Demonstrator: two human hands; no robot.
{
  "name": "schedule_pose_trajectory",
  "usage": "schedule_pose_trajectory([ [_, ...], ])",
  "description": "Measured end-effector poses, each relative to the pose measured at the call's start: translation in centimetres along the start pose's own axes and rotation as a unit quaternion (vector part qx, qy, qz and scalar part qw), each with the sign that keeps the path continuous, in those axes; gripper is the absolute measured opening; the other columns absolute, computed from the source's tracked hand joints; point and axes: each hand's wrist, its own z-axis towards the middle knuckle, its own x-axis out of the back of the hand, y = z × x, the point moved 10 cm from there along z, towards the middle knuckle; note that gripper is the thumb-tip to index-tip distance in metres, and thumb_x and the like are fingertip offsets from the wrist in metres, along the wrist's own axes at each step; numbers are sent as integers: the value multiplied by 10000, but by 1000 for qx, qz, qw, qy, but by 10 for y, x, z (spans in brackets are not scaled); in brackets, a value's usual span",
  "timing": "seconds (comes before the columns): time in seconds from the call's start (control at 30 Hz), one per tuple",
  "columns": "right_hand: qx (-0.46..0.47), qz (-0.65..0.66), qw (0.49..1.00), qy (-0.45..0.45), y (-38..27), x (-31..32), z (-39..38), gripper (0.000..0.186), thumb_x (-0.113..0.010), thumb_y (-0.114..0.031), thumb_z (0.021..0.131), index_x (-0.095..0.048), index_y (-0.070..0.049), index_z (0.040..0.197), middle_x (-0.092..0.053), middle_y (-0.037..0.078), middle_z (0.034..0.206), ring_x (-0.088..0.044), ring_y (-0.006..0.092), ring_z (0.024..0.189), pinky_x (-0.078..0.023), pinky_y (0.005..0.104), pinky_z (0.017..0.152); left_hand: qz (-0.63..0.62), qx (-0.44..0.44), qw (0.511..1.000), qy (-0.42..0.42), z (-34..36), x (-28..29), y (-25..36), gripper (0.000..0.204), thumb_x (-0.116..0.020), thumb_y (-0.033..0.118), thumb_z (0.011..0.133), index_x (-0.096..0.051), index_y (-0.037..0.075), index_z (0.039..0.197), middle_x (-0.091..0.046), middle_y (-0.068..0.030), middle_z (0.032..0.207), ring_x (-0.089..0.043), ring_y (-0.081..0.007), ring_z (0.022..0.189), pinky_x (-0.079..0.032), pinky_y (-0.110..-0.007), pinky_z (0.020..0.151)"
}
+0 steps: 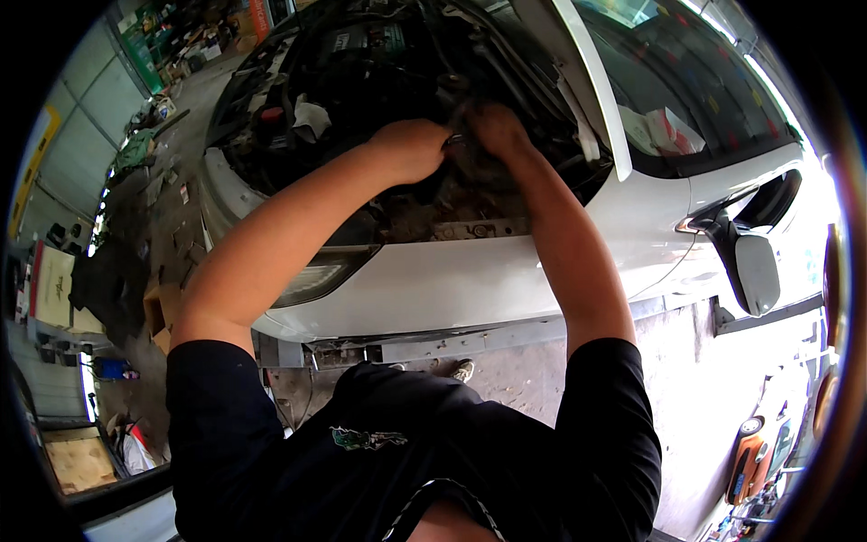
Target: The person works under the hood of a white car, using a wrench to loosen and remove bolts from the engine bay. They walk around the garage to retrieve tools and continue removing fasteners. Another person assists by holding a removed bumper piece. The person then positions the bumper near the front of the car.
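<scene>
Both my arms reach over the white fender [442, 285] of a car into its dark engine bay [370, 77]. My left hand [413, 150] is closed in a fist, with a small metallic piece [457, 139] at its finger side. Close beside it on the right, my right hand [497, 132] is bent down with its fingers curled in shadow. What either hand grips is too dark to name. Below the hands lies a dusty metal bracket [479, 229] along the bay's inner edge. A crumpled white cloth [312, 117] rests among the engine parts to the left.
The headlight [325, 275] sits under my left forearm. At the right, the side mirror [757, 271] sticks out from the car. A cardboard box [161, 312] and scattered clutter line the floor at left. An orange car [745, 465] stands far off at lower right.
</scene>
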Motion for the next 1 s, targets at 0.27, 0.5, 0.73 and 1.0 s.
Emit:
schedule_pose_trajectory([
  [0.27,-69,214,962,-157,-16,-19,-9,371,-423,-361,984,-667,-119,1124,-648,166,1171,-622,367,1052,-478,451,945,23,10,992,124,-27,-24,8,184,-585,88,792,-609,10,957,-661,-205,815,-648,-419,742,-527,-488,634],
  [0.5,10,5,984,-175,-25,-27,-8,307,-450,-315,968,-665,-147,1110,-666,147,1100,-638,344,1019,-508,444,876,47,1,995,83,-11,-25,-16,147,-553,108,847,-661,10,862,-668,-217,827,-667,-400,785,-545,-476,669],
  [0.73,34,7,996,-88,-11,-37,-9,296,-495,-306,931,-682,-99,1029,-675,180,1041,-647,353,980,-510,438,858,46,51,993,92,-5,-25,-12,228,-565,207,856,-683,13,836,-659,-239,864,-650,-415,849,-524,-494,725],
  [1.0,-88,112,990,-4,6,27,-8,333,-459,-356,984,-660,-121,1107,-673,207,852,-639,393,853,-499,501,750,-29,93,988,118,-20,-2,7,232,-525,222,899,-656,44,970,-674,-216,941,-654,-411,870,-526,-499,754],
])
